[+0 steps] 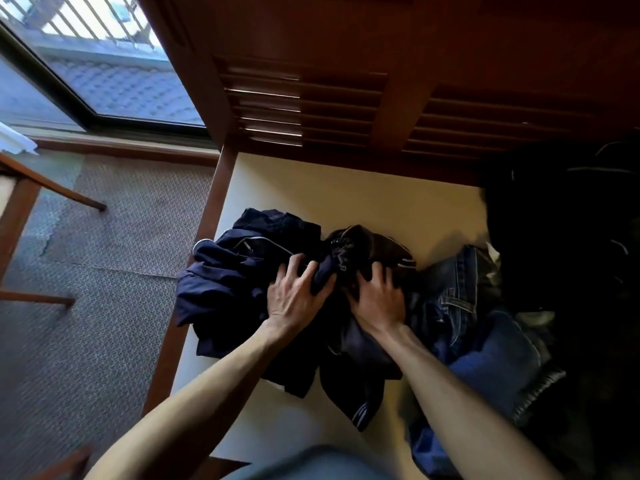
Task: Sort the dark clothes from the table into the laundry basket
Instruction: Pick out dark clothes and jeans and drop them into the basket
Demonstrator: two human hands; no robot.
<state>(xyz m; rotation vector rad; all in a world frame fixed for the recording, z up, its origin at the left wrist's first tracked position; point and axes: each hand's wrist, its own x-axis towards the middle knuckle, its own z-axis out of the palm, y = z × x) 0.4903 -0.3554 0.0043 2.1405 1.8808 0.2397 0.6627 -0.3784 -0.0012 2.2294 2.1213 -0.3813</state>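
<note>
Under my two hands, on the cream-topped table with a red-brown wooden edge (346, 188), one heap of dark clothes. I count three separate garments I can tell apart: a navy garment with thin white piping (225, 282) left of the left hand, a dark brown-black crumpled garment with a white-striped trim (363, 247) just ahead of both hands, and blue denim jeans with pale stitching (474, 327) right of the right hand. More dark fabric hangs down toward me between the forearms; can't tell which piece it belongs to. No readable brand, label or writing anywhere.

Left hand (298, 292): palm down, fingers curled, pinching a fold of navy cloth between thumb and fingers. Right hand (379, 299): palm down, fingers bent and dug into the brown-black garment, gripping it. Hands sit close together, a bunch of cloth between them. Both forearms bare, reaching forward from the bottom of the view, converging on the heap.

Far right of the right hand, one big black mass (561, 220) in shadow; can't tell what it is. Beyond the hands, a red-brown wooden louvred panel (311, 105). Left of the left hand, grey patterned carpet (104, 271), a glass door (114, 81), wooden chair legs (41, 202).
</note>
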